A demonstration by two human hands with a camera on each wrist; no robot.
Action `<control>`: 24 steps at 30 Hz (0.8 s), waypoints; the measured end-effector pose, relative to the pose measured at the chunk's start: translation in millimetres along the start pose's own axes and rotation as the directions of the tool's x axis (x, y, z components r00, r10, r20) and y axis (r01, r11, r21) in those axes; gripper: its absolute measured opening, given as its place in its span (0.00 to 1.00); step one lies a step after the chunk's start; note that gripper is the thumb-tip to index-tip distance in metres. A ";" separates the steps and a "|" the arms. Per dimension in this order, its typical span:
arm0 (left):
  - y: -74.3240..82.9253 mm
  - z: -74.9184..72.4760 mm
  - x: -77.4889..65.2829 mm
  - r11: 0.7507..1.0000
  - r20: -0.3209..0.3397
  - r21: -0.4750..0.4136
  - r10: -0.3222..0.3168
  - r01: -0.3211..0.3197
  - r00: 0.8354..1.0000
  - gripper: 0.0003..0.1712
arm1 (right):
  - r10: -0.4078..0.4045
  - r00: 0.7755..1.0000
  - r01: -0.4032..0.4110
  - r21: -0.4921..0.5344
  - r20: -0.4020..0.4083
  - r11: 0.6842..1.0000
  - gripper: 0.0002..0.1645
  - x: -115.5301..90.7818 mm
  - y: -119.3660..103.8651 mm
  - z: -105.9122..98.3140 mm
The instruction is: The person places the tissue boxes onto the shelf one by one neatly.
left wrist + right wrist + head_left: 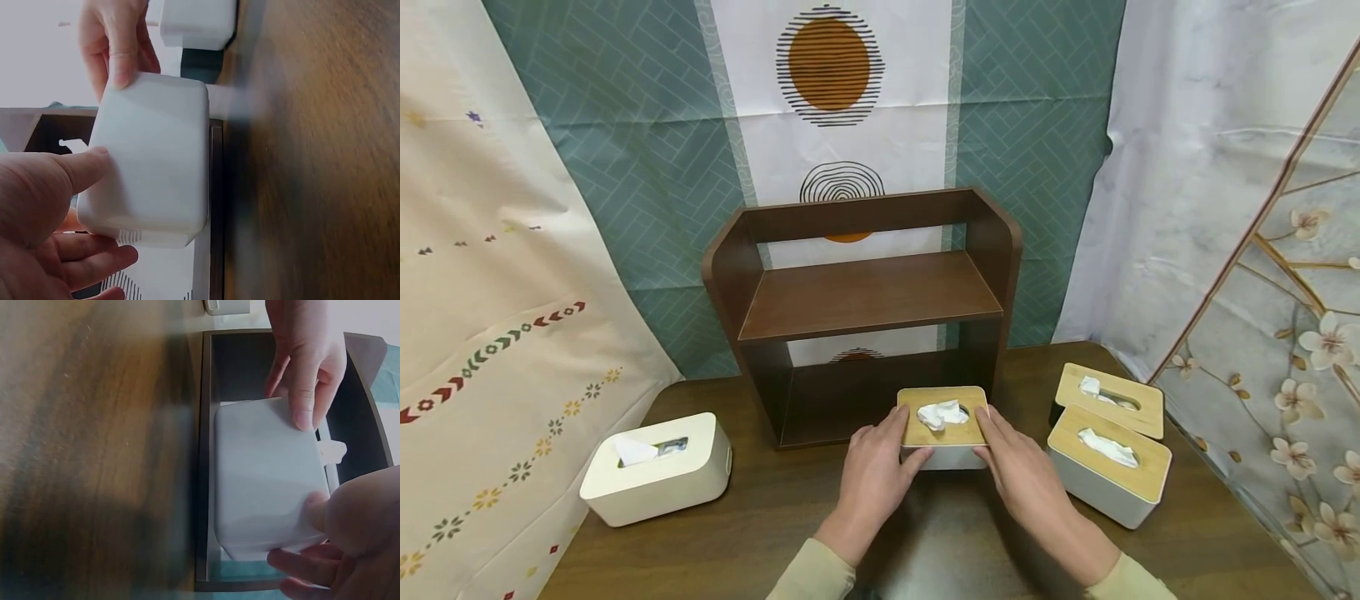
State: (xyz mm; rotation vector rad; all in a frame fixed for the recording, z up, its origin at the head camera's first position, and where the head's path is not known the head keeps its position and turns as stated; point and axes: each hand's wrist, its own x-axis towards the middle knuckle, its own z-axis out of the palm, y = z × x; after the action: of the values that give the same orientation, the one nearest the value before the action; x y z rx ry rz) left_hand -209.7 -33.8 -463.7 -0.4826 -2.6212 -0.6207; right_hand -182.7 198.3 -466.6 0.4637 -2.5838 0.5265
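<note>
A tissue box [945,417] with a white body and a wood-look lid is gripped between my two hands, in front of the lower shelf of a dark brown rack [872,292]. White tissue [942,414] pokes out of its lid slot. My left hand [876,467] holds the box's left end, thumb on the near side. On the opposite end, my right hand [1022,467] has its thumb on the near side too. The left wrist view shows the white box wall [150,150] with both thumbs pressed on it. In the right wrist view, the rack opening surrounds the box [269,475].
At the left of the brown table [760,533] stands an all-white tissue box [655,467]. Two more wood-lidded tissue boxes sit at the right, a nearer one [1108,462] and one behind it [1108,400]. Patterned curtains [625,167] hang behind the rack and along both sides.
</note>
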 end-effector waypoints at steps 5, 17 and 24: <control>-3.3 1.9 4.3 1.000 -0.021 -0.005 -0.006 0.006 1.000 0.41 | 0.001 1.000 -0.001 0.010 0.017 1.000 0.37 9.4 3.3 4.8; -12.5 11.8 20.5 1.000 -0.047 -0.005 -0.015 0.015 0.999 0.38 | -0.062 0.998 0.062 0.035 -0.015 0.997 0.34 33.8 14.3 16.4; -15.5 16.2 32.4 1.000 -0.078 -0.004 -0.013 0.013 0.997 0.34 | -0.047 0.999 0.046 0.058 0.016 0.997 0.34 50.2 20.9 20.1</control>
State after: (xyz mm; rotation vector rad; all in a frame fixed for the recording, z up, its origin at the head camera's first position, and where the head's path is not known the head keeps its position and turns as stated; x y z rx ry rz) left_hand -248.9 -31.4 -467.7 -0.4336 -2.5514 -0.6355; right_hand -240.5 196.3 -464.0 0.5494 -2.5730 0.5848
